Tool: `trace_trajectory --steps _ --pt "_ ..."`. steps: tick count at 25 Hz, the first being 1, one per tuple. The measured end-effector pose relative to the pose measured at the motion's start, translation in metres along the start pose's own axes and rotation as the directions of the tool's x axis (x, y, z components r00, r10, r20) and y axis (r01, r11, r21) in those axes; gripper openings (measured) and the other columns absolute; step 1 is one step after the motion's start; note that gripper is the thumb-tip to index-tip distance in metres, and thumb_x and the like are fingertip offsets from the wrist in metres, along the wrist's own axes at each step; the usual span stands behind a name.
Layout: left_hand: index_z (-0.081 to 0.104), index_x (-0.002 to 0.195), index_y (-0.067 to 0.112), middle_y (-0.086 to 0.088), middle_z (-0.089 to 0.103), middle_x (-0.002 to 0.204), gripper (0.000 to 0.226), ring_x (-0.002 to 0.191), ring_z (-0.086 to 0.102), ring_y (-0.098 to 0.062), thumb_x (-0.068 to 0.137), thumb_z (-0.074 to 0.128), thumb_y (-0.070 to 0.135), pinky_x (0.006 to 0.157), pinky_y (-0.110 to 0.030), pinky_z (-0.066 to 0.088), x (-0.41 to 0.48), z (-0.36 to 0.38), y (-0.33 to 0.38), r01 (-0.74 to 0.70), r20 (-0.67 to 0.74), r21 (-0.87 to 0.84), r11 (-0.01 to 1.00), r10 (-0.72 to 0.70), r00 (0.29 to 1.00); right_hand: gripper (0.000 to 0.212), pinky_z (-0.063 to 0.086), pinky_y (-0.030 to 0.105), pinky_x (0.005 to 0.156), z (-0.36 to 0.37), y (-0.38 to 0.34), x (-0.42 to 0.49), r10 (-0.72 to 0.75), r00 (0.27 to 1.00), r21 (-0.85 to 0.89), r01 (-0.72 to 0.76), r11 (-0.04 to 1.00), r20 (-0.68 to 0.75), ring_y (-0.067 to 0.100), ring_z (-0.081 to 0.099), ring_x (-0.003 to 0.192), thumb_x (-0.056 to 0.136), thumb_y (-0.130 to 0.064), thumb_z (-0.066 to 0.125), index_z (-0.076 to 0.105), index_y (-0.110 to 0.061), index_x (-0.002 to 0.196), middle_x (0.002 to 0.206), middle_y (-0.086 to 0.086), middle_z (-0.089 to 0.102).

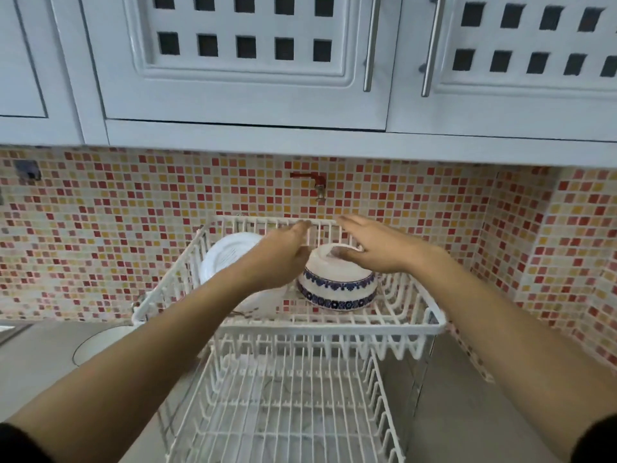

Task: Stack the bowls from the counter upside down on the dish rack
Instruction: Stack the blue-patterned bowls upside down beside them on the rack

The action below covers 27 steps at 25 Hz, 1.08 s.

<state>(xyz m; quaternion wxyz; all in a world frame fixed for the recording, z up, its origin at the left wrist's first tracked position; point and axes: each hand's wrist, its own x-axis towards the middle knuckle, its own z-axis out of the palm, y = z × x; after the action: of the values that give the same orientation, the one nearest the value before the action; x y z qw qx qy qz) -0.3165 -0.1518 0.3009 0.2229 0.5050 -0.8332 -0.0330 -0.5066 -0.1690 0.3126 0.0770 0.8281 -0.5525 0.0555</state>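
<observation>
Now both hands (334, 252) flank the upturned bowls (337, 285) (dish rack (334, 324)).

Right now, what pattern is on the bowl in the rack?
The bowl is white with dark blue flower bands around its side, seen best in the head view.

The dish rack (290, 324) is showing white coated wire, smooth and faintly shiny. The upside-down bowl (337, 285) is looking like glazed ceramic, glossy, with blue patterned bands. The plate (223, 255) beside it is gleaming white and smooth. Small glossy mosaic tiles are covering the wall (117, 228). The cupboard doors (233, 95) are looking painted, satin, with brushed metal handles (370, 45).
</observation>
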Motion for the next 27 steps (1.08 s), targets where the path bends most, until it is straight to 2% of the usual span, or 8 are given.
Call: trace_trajectory --steps 3,8,10,14,16,19,22,27 --pt "0.024 0.148 0.013 -0.013 0.039 0.15 0.048 0.136 0.039 -0.029 0.101 0.032 0.022 0.108 -0.037 0.034 -0.031 -0.03 -0.025 -0.023 -0.073 -0.002 1.0 0.023 0.997 0.076 0.019 0.041 0.118 -0.004 -0.052 0.004 0.007 0.999 0.067 -0.003 0.998 -0.047 0.017 0.014 0.146 0.089 -0.063 0.017 0.01 -0.019 0.15 0.16 0.0 0.01" --pt "0.028 0.146 0.015 -0.014 0.044 0.146 0.05 0.128 0.048 -0.031 0.1 0.034 0.033 0.103 -0.038 0.039 -0.093 -0.088 -0.107 0.032 -0.147 0.047 0.998 -0.025 0.989 0.066 0.02 0.037 0.116 -0.01 -0.165 0.022 -0.03 0.986 0.143 0.053 0.988 -0.162 0.017 0.017 0.145 0.096 -0.055 0.02 0.013 -0.017 0.15 0.159 0.0 0.013" --pt "0.028 0.146 0.014 -0.014 0.046 0.144 0.051 0.124 0.052 -0.03 0.1 0.034 0.035 0.101 -0.038 0.041 -0.118 -0.104 -0.144 0.094 -0.14 0.06 0.994 -0.085 0.986 0.062 0.02 0.037 0.115 -0.009 -0.214 0.031 -0.054 0.985 0.168 0.083 0.982 -0.165 0.018 0.017 0.145 0.098 -0.05 0.022 0.014 -0.017 0.15 0.159 0.0 0.015" --pt "0.025 0.147 0.015 -0.011 0.037 0.152 0.054 0.136 0.041 -0.032 0.1 0.033 0.037 0.11 -0.044 0.036 -0.161 -0.114 -0.211 0.247 -0.11 0.044 0.968 -0.241 0.964 0.059 0.02 0.038 0.116 0.013 -0.294 0.058 -0.054 0.982 0.235 0.096 0.967 -0.18 0.02 0.016 0.146 0.1 -0.043 0.027 0.014 -0.013 0.149 0.159 0.004 0.014" --pt "0.025 0.148 0.013 -0.015 0.039 0.15 0.054 0.132 0.045 -0.033 0.1 0.033 0.037 0.109 -0.044 0.036 -0.192 -0.12 -0.257 0.326 -0.081 0.062 0.943 -0.32 0.944 0.059 0.016 0.037 0.117 0.032 -0.345 0.077 -0.052 0.991 0.327 0.09 0.941 -0.123 0.022 0.013 0.146 0.1 -0.039 0.029 0.011 -0.012 0.15 0.16 0.005 0.011" --pt "0.03 0.144 0.005 -0.02 0.047 0.142 0.052 0.126 0.049 -0.035 0.1 0.035 0.032 0.103 -0.043 0.039 -0.211 -0.106 -0.291 0.367 -0.019 0.085 0.926 -0.367 0.93 0.061 0.014 0.037 0.117 0.071 -0.376 0.097 0.005 0.996 0.409 0.032 0.912 -0.089 0.023 0.011 0.147 0.1 -0.036 0.03 0.009 -0.009 0.15 0.16 0.008 0.008" --pt "0.038 0.136 -0.003 -0.025 0.052 0.134 0.049 0.124 0.048 -0.038 0.1 0.036 0.03 0.099 -0.042 0.039 -0.226 -0.074 -0.331 0.433 0.063 0.074 0.898 -0.438 0.897 0.061 0.016 0.042 0.117 0.124 -0.409 0.114 0.115 0.993 0.479 -0.09 0.873 -0.024 0.026 0.011 0.147 0.099 -0.039 0.03 0.01 -0.009 0.149 0.16 0.009 0.008" --pt "0.033 0.139 -0.001 -0.024 0.044 0.142 0.052 0.128 0.044 -0.039 0.099 0.035 0.032 0.103 -0.042 0.037 -0.232 -0.004 -0.366 0.52 0.17 0.003 0.854 -0.512 0.842 0.061 0.02 0.04 0.116 0.206 -0.419 0.134 0.378 0.926 0.486 -0.33 0.809 0.0 0.027 0.017 0.145 0.097 -0.037 0.033 0.018 -0.005 0.147 0.157 0.014 0.018"
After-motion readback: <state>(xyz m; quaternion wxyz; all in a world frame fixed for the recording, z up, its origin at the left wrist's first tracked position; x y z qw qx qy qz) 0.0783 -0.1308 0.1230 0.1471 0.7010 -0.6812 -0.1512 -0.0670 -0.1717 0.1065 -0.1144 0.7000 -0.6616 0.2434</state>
